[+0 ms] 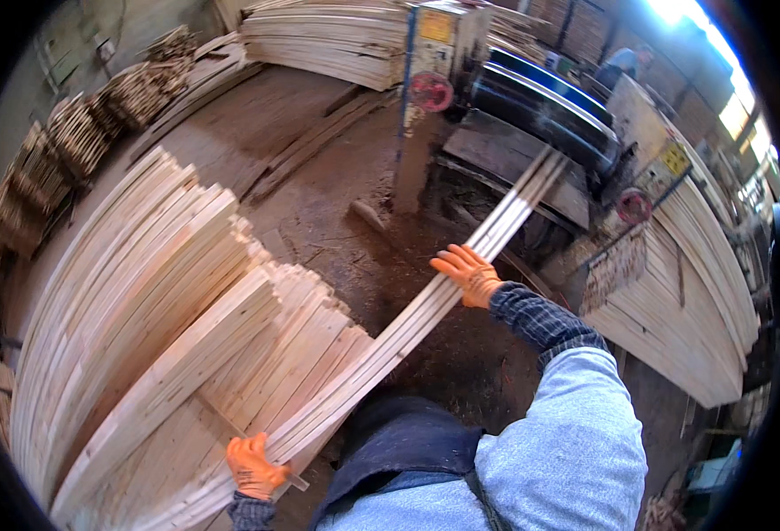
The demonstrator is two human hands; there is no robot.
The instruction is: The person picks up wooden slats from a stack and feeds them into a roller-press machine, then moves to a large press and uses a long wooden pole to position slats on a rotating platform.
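Observation:
Several long pale planks [407, 327] lie side by side, running from the stack at my lower left up to the metal feed table [505, 155] of a machine. My right hand [468, 275], in an orange glove, rests across them about midway with its fingers stretched out and apart. At the lower left my left hand [255, 467], gloved in orange too, is closed around a thin wooden stick [298, 481]. This stick slants over the near end of the board stack [292, 345]. The left fingertips are partly hidden.
The machine's dark roller housing [545, 102] stands ahead, with red handwheels [430, 91] on its sides. A board stack [673, 310] is at the right, another lumber pile [323, 40] at the back. Wood bundles [76, 142] line the left wall. A person [624, 64] is behind the machine.

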